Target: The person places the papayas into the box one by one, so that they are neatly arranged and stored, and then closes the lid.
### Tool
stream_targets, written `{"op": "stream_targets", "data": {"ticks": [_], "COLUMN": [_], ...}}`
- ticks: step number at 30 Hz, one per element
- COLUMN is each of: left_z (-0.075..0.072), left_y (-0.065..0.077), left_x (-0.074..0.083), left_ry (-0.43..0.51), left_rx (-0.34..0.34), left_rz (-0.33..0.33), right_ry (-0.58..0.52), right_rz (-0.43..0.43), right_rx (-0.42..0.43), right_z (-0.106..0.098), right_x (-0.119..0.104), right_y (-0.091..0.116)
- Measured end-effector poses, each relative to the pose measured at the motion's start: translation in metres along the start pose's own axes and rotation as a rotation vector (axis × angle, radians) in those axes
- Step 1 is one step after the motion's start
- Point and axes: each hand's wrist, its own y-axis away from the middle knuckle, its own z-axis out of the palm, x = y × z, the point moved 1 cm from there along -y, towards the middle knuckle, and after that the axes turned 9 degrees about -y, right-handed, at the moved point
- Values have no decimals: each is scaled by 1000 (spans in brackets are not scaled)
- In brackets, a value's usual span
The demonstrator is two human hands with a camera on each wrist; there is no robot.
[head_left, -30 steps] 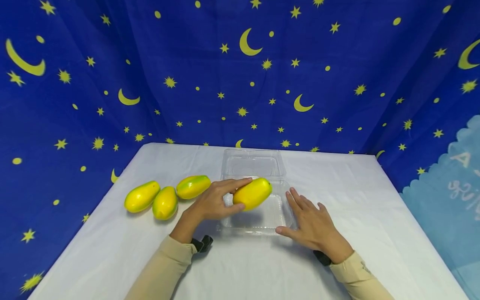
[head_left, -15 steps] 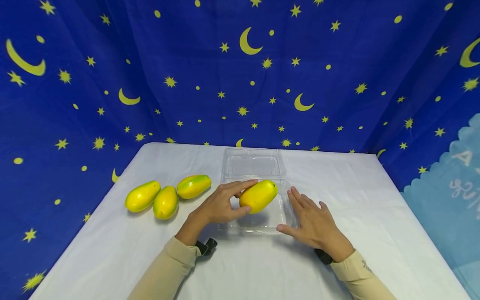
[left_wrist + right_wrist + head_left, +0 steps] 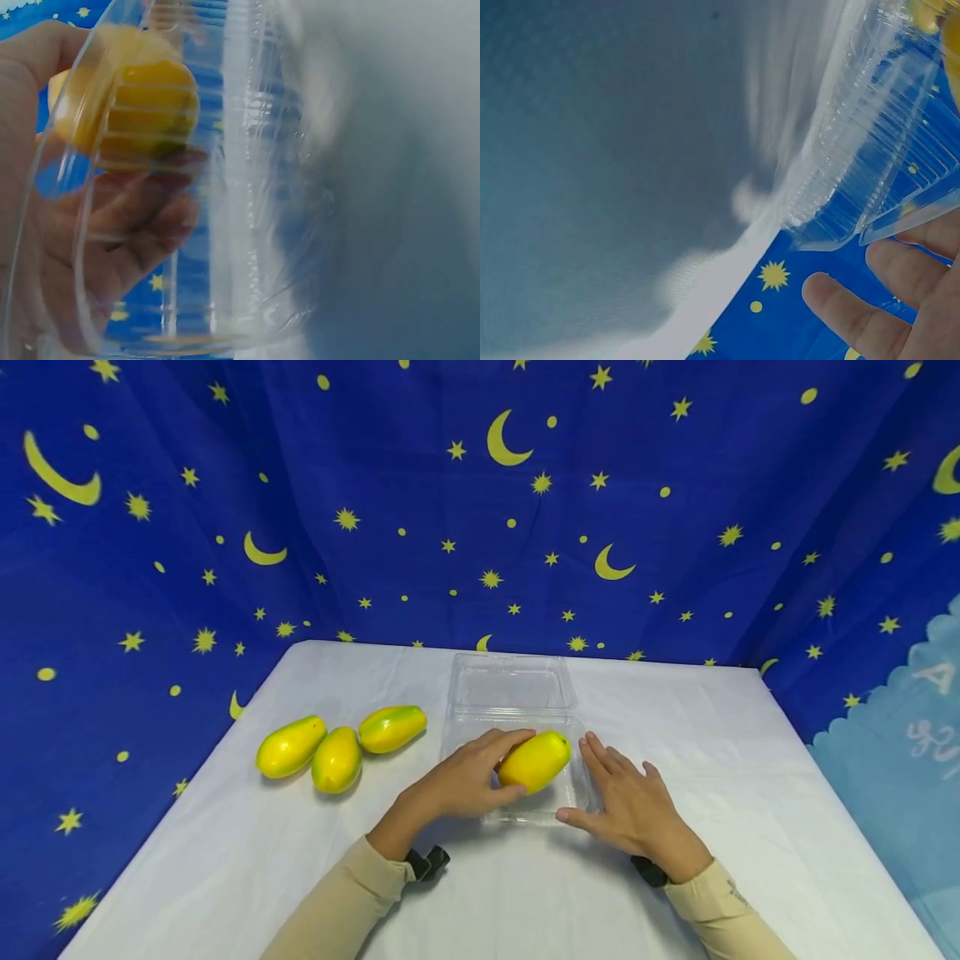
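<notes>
In the head view my left hand [image 3: 468, 779] grips a glossy yellow papaya [image 3: 536, 763] between thumb and fingers, over the base of a clear plastic clamshell box [image 3: 525, 817]. Through the box's ribbed wall, the left wrist view shows the same papaya [image 3: 150, 105] and the curled fingers [image 3: 135, 225]. My right hand [image 3: 630, 806] lies at the box's right side, its fingers straight and spread, the fingertips right at the rim. Those fingers [image 3: 911, 270] appear beside the clear wall [image 3: 885, 157] in the right wrist view.
The clamshell's lid [image 3: 512, 683] lies folded back behind the base. To the left on the white tablecloth [image 3: 225, 860] rest three more yellow-green papayas [image 3: 337, 762]. A blue curtain [image 3: 420, 485] with stars and moons hangs behind the table.
My left hand has carried the papaya to the right and lower over the box's base. The right hand stays at the box's right side. The head view has shifted slightly.
</notes>
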Motion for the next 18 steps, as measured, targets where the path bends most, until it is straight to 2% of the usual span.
{"op": "stream_targets", "data": {"ticks": [9,18], "left_z": [11,14], "left_y": [-1,-5], "left_x": [7,10], "left_ry": [-31,-40], "left_rx": [-3,-18], "left_rz": [-16,-13], "right_ry": [6,2], "right_rz": [3,6], "right_rx": [-8,-19], "right_z": [0,-1], "right_x": [1,1], "right_y": [0,-1]}}
